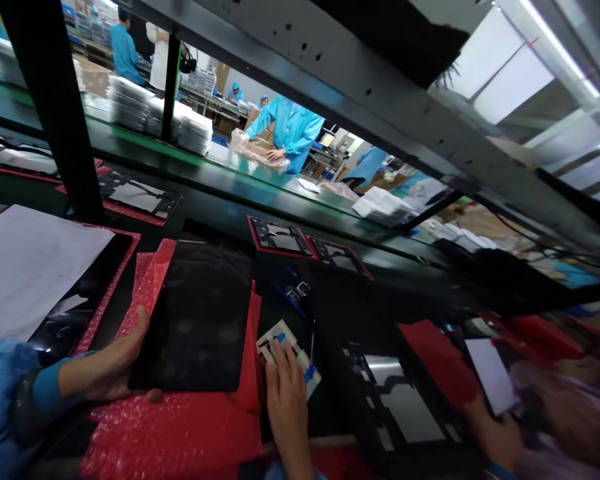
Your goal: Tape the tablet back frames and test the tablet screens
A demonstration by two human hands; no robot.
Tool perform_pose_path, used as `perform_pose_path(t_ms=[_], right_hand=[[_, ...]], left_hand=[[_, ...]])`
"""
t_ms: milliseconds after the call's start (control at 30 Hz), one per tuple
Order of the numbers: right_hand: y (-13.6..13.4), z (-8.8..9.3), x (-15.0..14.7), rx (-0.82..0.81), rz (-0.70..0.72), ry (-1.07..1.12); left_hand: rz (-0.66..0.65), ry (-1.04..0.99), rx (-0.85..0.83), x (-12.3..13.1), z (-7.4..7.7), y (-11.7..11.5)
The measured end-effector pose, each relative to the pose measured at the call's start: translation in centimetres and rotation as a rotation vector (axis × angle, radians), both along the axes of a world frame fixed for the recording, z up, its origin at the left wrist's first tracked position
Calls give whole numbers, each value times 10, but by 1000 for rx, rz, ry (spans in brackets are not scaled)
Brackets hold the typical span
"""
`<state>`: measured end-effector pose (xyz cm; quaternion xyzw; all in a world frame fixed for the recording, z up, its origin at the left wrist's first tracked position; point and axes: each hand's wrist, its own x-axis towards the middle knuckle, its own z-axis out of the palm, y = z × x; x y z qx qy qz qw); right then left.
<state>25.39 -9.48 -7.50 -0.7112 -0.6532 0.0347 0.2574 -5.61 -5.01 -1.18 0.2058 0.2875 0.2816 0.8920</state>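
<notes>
My left hand grips the lower left side of a flat black tablet-like panel, thumb along its edge and fingers underneath. The panel is tilted above red bubble wrap, which also shows behind its left and right sides. To the right, my right hand lies with outstretched fingers on a small cream-coloured piece with blue tabs. A thin pen-like tool lies just beside that piece.
Several tablet parts on red wrap, one of them a framed part, line the bench back. A paper sheet covers another panel at left. A black tray stands at right, near a co-worker's hand. A metal beam crosses overhead.
</notes>
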Motion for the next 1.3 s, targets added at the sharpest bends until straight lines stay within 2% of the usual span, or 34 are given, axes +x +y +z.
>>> perform_pose_path(t_ms=[133, 233, 300, 433, 467, 500, 533, 567, 600, 667, 700, 733, 800, 867, 933, 1133, 1300], right_hand=[[-3, -2, 13, 178, -38, 163], [-10, 7, 2, 272, 12, 116], [-14, 17, -20, 347, 153, 34], [-2, 40, -64, 606, 663, -176], [7, 47, -67, 620, 743, -249], [18, 54, -67, 567, 800, -334], [30, 62, -62, 475, 804, -426], [42, 70, -57, 460, 708, -440], [53, 78, -51, 431, 551, -420], [67, 90, -45, 501, 277, -324], [69, 94, -47, 568, 198, -281], [68, 96, -52, 635, 177, -263], [62, 94, -68, 713, 275, -300], [53, 87, -83, 680, 424, -366], [49, 81, -93, 634, 485, -375], [53, 83, -99, 646, 375, -269], [50, 82, -101, 602, 360, -244]], left_hand=[[-78, -23, 13, -2, 0, 2], [-80, -1, 19, -2, 3, 1], [-80, 9, 29, -1, 6, 1], [-109, -13, 71, 0, 12, 3], [-117, -19, 78, 0, 13, 4], [-122, -23, 82, 0, 13, 4], [-120, -21, 82, 0, 12, 4], [-113, -11, 78, 0, 11, 4], [-107, 2, 71, -1, 10, 4], [-102, 15, 69, -1, 7, 3], [-99, 9, 72, -1, 6, 2], [-100, -6, 78, -1, 5, 2], [-99, -40, 96, 0, 3, 0], [-95, -60, 117, 1, 2, -1], [-88, -64, 145, 2, 2, -3], [-71, -12, 203, 3, 8, -5], [-69, 35, 235, 2, 2, -3]])
